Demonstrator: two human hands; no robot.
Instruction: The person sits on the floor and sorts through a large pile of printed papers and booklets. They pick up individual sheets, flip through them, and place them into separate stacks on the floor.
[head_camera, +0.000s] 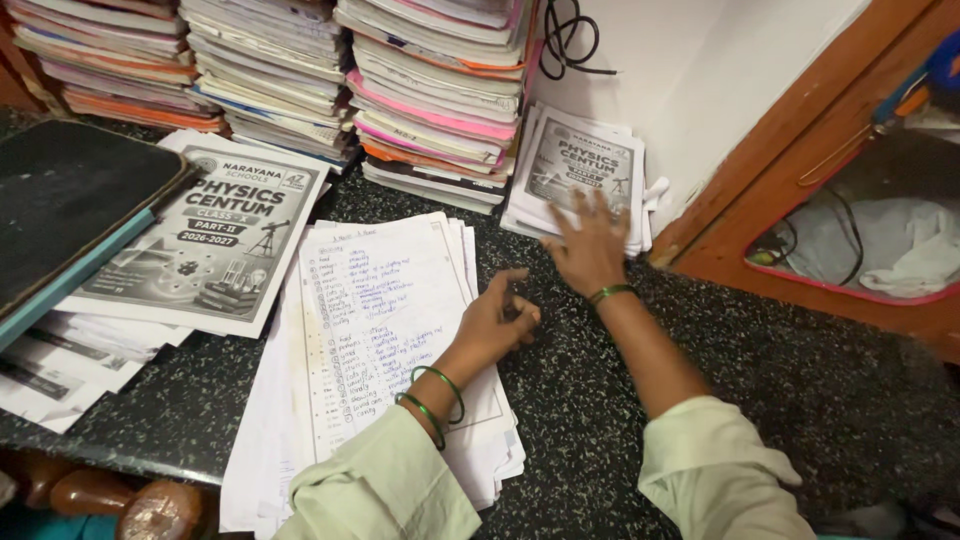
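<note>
My left hand (500, 318) rests on the right edge of a pile of handwritten sheets (370, 300) on the dark speckled counter, fingers curled around what looks like a pen. Two green bangles sit on that wrist. My right hand (588, 243) reaches forward with fingers spread and lies flat on the near edge of a small stack of grey-covered booklets (575, 160) by the wall. One green bangle is on the right wrist. Both arms wear pale green sleeves.
A larger stack of the same grey booklets (205, 240) lies at left beside a dark folder (60, 200). Tall piles of notebooks (430, 90) line the back. A black cable (565, 40) hangs on the white wall. A wooden cupboard (800, 150) stands at right.
</note>
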